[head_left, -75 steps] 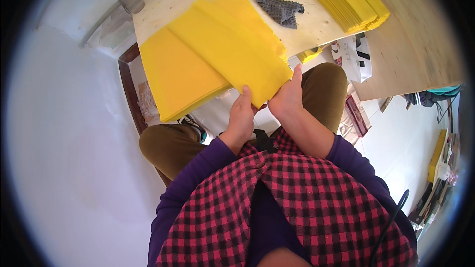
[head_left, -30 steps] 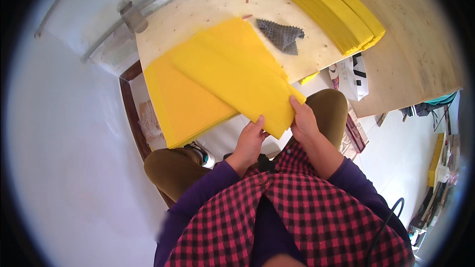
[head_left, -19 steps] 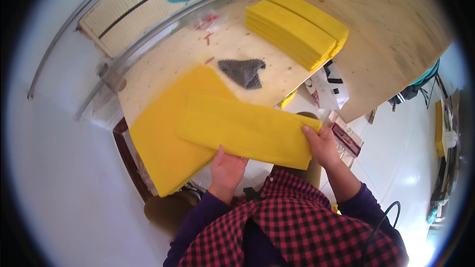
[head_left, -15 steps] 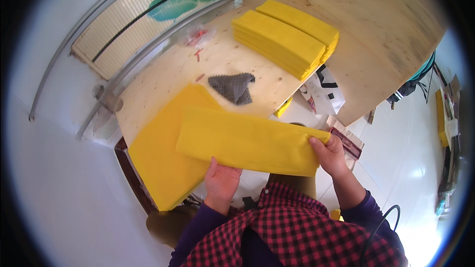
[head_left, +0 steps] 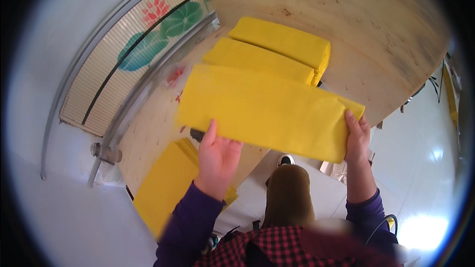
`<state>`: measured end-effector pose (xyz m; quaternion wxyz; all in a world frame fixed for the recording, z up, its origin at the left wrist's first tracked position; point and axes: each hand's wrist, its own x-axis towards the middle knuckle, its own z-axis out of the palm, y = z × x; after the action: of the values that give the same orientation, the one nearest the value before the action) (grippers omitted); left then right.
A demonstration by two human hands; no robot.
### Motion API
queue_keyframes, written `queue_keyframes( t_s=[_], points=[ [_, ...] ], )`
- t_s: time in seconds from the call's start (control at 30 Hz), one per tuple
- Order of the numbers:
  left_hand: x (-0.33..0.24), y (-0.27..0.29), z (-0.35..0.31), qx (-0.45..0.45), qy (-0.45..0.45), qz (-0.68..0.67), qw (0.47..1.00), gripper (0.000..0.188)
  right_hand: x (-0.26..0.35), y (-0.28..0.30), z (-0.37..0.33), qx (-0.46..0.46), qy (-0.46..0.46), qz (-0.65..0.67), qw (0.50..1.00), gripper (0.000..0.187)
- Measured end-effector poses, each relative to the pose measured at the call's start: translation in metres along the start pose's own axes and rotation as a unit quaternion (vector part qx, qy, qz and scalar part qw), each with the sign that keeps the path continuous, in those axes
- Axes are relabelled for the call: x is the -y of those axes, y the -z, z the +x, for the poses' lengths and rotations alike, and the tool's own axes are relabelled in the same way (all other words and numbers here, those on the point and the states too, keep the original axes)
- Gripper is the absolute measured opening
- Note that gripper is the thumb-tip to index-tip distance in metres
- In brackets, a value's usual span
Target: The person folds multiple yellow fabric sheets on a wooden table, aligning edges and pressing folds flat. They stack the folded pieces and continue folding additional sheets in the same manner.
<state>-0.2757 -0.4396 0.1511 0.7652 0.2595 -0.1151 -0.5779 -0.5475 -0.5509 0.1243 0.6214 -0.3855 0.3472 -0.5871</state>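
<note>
I hold a folded yellow sheet (head_left: 267,109), cloth or paper I cannot tell, stretched lengthwise over the table and tilted. My right hand (head_left: 357,138) grips its right end, thumb on top and fingers round the edge. At the lower left edge, my left hand (head_left: 217,160) has its thumb over the front, with the fingers partly hidden behind the sheet. Beyond it lie two stacks of similar folded sheets, the far stack (head_left: 282,42) and the nearer stack (head_left: 260,61), partly covered by the held sheet. A pile of wider yellow sheets (head_left: 166,183) lies below my left hand.
The wooden table (head_left: 148,133) carries a dark grey cloth scrap (head_left: 197,135), mostly hidden under the held sheet. A wooden board (head_left: 341,15) rises behind the stacks. At the left run a grey pipe (head_left: 131,101) and a painted corrugated panel (head_left: 109,79).
Both hands have moved the folded sheet up and away from my body toward the stacks, so it now covers part of the nearer one and most of the grey scrap. The view has shifted too.
</note>
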Motion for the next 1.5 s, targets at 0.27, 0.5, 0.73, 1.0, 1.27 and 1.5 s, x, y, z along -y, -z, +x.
queue_keyframes(
  t_s=[0.27, 0.5, 0.73, 1.0, 1.27, 1.5],
  points=[
    [-0.004, -0.035, 0.195, 0.049, 0.015, 0.067, 0.996, 0.032, -0.01, -0.017, 0.137, -0.047, 0.018, -0.03, 0.998, 0.03],
    [0.014, -0.055, 0.318, 0.043, -0.005, 0.156, 0.987, 0.031, -0.026, -0.027, 0.223, -0.081, 0.044, -0.079, 0.993, 0.031],
    [0.013, -0.044, 0.372, 0.001, -0.005, 0.219, 0.976, 0.037, -0.044, -0.024, 0.27, -0.07, 0.072, -0.212, 0.972, 0.038],
    [0.018, -0.03, 0.384, -0.071, 0.015, 0.229, 0.971, 0.032, -0.058, -0.002, 0.286, -0.062, 0.108, -0.346, 0.93, 0.048],
    [0.009, -0.02, 0.393, -0.13, -0.049, 0.274, 0.952, 0.033, -0.064, 0.005, 0.284, -0.099, 0.143, -0.362, 0.916, 0.05],
    [-0.005, -0.017, 0.394, -0.192, -0.106, 0.372, 0.902, 0.038, -0.074, 0.0, 0.25, -0.118, 0.204, -0.213, 0.948, 0.061]
  ],
)
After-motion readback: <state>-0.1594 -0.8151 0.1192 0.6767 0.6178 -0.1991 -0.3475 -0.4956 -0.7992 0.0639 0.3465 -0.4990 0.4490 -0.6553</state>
